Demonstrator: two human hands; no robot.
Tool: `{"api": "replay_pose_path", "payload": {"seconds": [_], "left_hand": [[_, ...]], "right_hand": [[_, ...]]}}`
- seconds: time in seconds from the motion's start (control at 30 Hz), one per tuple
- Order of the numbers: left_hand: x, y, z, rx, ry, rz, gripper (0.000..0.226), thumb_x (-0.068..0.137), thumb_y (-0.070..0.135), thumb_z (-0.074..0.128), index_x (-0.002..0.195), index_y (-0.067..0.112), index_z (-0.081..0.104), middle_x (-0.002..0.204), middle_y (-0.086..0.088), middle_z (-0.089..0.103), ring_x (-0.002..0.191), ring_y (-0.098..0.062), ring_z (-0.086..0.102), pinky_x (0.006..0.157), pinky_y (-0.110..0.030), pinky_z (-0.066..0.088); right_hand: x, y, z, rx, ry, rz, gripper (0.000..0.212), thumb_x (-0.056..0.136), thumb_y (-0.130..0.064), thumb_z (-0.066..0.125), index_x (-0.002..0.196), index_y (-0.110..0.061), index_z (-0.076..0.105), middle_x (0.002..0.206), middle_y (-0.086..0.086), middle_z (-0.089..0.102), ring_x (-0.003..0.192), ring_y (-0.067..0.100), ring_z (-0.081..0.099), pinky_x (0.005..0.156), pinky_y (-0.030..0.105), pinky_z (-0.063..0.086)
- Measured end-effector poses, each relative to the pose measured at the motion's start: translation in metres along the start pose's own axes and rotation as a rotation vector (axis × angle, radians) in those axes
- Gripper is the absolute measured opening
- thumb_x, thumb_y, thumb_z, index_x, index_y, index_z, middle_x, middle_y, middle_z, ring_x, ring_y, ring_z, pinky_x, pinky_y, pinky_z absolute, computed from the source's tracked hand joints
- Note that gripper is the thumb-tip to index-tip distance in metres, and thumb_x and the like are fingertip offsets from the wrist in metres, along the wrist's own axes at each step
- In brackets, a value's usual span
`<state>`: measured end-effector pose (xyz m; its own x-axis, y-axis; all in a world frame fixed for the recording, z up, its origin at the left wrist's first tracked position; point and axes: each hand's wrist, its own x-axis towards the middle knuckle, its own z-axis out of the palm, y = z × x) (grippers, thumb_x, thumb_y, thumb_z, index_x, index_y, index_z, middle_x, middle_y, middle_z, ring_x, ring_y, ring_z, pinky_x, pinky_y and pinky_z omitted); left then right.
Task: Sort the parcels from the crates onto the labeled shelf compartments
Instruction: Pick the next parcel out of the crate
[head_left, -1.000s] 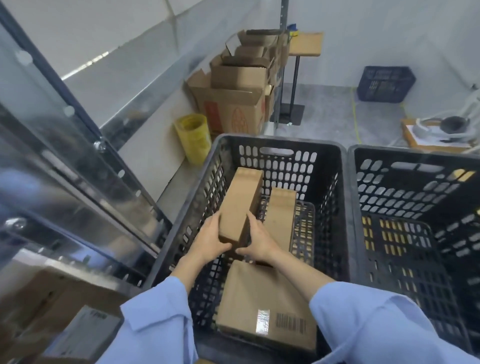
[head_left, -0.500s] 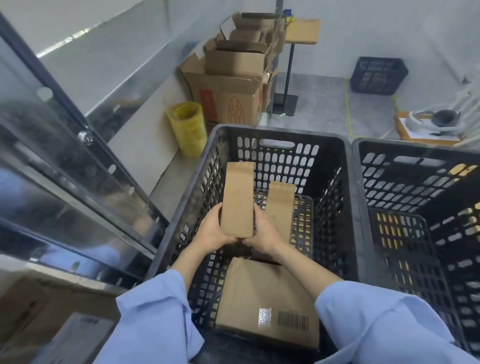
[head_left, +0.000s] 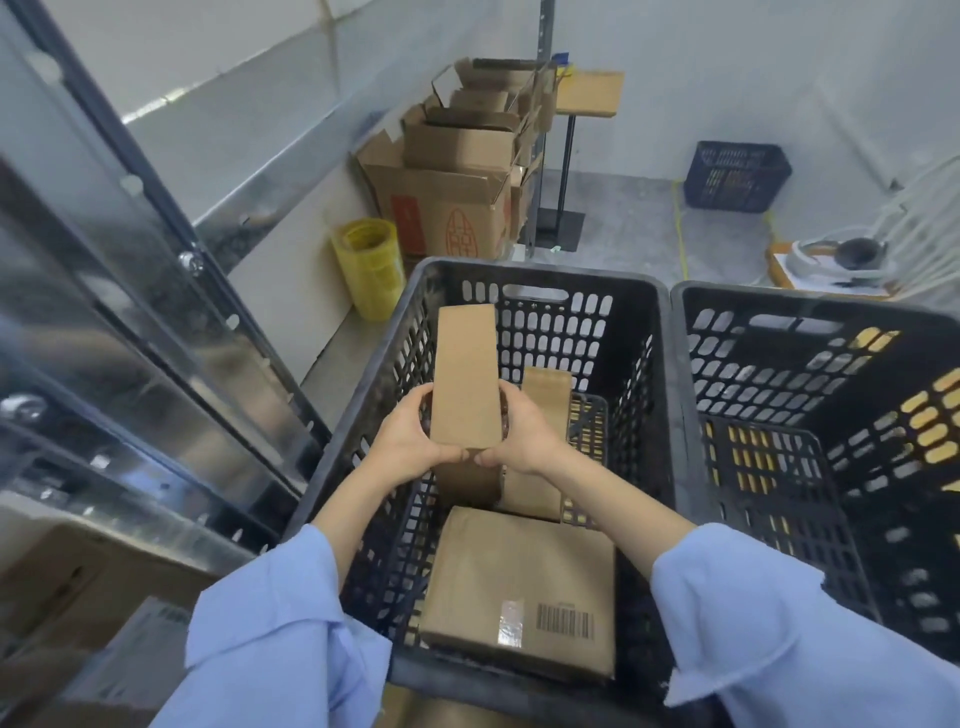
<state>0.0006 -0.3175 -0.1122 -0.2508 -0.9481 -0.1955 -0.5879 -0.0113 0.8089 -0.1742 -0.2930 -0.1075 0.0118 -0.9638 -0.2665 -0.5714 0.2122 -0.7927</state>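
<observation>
A long narrow cardboard parcel (head_left: 465, 374) is held upright over the left black crate (head_left: 540, 275). My left hand (head_left: 410, 441) grips its lower left side and my right hand (head_left: 519, 436) grips its lower right side, thumbs meeting at its near end. Inside the crate a second narrow parcel (head_left: 540, 447) lies beside it, partly hidden by my right hand. A wide flat parcel with a barcode label (head_left: 519, 587) lies at the crate's near end. The metal shelf unit (head_left: 130, 312) stands to the left.
A second black crate (head_left: 810, 322) on the right holds no parcels that I can see. Beyond are a yellow bin (head_left: 371, 273), stacked open cartons (head_left: 457, 182), a small stand with a wooden top (head_left: 587, 93), a dark blue crate (head_left: 737, 176) and a boxed device (head_left: 831, 265).
Both hands have lifted the narrow parcel higher and turned it more upright. The view has shifted slightly.
</observation>
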Motion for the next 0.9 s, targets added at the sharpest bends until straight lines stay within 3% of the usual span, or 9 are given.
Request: {"api": "replay_pose_path", "payload": {"seconds": [0.17, 0.3, 0.53, 0.63, 0.73, 0.83, 0.9], "left_hand": [[-0.024, 0.029, -0.007, -0.082, 0.069, 0.055, 0.098, 0.063, 0.018, 0.091, 0.143, 0.023, 0.035, 0.133, 0.009, 0.047, 0.117, -0.014, 0.052, 0.099, -0.035, 0.045], [-0.048, 0.050, -0.008, -0.113, 0.188, 0.193, 0.105, 0.063, 0.016, 0.092, 0.147, 0.026, 0.030, 0.140, 0.009, 0.042, 0.126, -0.005, 0.043, 0.090, -0.007, 0.037], [-0.106, 0.088, -0.008, -0.055, 0.371, 0.280, 0.110, 0.064, 0.021, 0.091, 0.152, 0.027, 0.025, 0.148, 0.005, 0.035, 0.125, -0.002, 0.041, 0.085, 0.005, 0.032], [-0.135, 0.097, -0.005, -0.052, 0.426, 0.315, 0.110, 0.060, 0.029, 0.088, 0.151, 0.025, 0.027, 0.149, 0.004, 0.037, 0.128, -0.001, 0.042, 0.093, -0.001, 0.033], [-0.172, 0.107, 0.002, -0.045, 0.499, 0.323, 0.109, 0.059, 0.038, 0.085, 0.150, 0.026, 0.027, 0.148, 0.007, 0.036, 0.128, 0.009, 0.038, 0.100, -0.010, 0.034], [-0.208, 0.116, 0.011, -0.042, 0.567, 0.324, 0.110, 0.057, 0.047, 0.082, 0.150, 0.029, 0.026, 0.149, 0.008, 0.035, 0.134, -0.003, 0.037, 0.108, -0.027, 0.037], [-0.232, 0.123, 0.016, -0.048, 0.614, 0.315, 0.110, 0.059, 0.045, 0.083, 0.150, 0.029, 0.025, 0.150, 0.008, 0.036, 0.134, -0.007, 0.040, 0.109, -0.032, 0.039]], "right_hand": [[-0.028, -0.017, -0.025, -0.003, 0.060, -0.157, 0.109, 0.062, -0.013, 0.090, 0.151, -0.021, 0.027, 0.146, 0.002, 0.042, 0.134, 0.018, 0.040, 0.113, 0.042, 0.036], [-0.053, -0.027, -0.040, 0.013, 0.104, -0.275, 0.107, 0.066, -0.019, 0.090, 0.151, -0.024, 0.026, 0.151, -0.001, 0.039, 0.134, 0.018, 0.043, 0.111, 0.045, 0.040], [-0.102, -0.036, -0.064, 0.035, 0.140, -0.512, 0.093, 0.077, -0.010, 0.081, 0.150, -0.028, 0.028, 0.152, -0.009, 0.037, 0.137, 0.012, 0.039, 0.114, 0.043, 0.037], [-0.121, -0.041, -0.068, 0.047, 0.125, -0.595, 0.094, 0.076, -0.006, 0.080, 0.150, -0.029, 0.028, 0.153, -0.008, 0.034, 0.139, 0.011, 0.036, 0.116, 0.044, 0.034], [-0.143, -0.042, -0.070, 0.066, 0.088, -0.674, 0.099, 0.074, -0.006, 0.082, 0.147, -0.041, 0.026, 0.158, -0.008, 0.026, 0.145, 0.015, 0.029, 0.115, 0.052, 0.034], [-0.170, -0.045, -0.071, 0.115, 0.006, -0.692, 0.098, 0.075, -0.010, 0.083, 0.149, -0.040, 0.026, 0.153, -0.008, 0.034, 0.140, 0.012, 0.036, 0.113, 0.048, 0.038], [-0.187, -0.045, -0.074, 0.139, -0.044, -0.704, 0.097, 0.076, -0.009, 0.082, 0.150, -0.035, 0.025, 0.146, -0.011, 0.042, 0.130, 0.007, 0.044, 0.107, 0.042, 0.046]]}}
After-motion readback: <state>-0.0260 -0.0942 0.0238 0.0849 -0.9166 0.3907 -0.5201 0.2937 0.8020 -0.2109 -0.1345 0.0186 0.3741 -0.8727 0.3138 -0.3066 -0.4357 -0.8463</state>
